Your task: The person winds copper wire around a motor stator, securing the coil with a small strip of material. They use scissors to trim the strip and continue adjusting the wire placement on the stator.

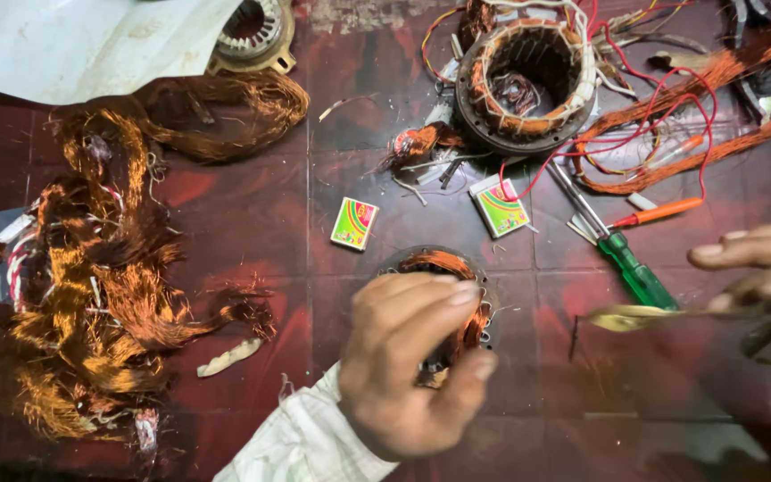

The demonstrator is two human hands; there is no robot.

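My left hand rests on top of a small round motor stator wound with copper wire, its fingers curled over the rim and gripping it on the dark red floor. My right hand is at the right edge and blurred. It pinches a thin yellowish strip that points left toward the stator, and some dark tool handles show under its fingers. A larger stator with copper coils and red lead wires lies farther back.
A big heap of stripped copper wire fills the left side. Two small matchboxes, a green-handled screwdriver, an orange tester, another stator and white paper lie around.
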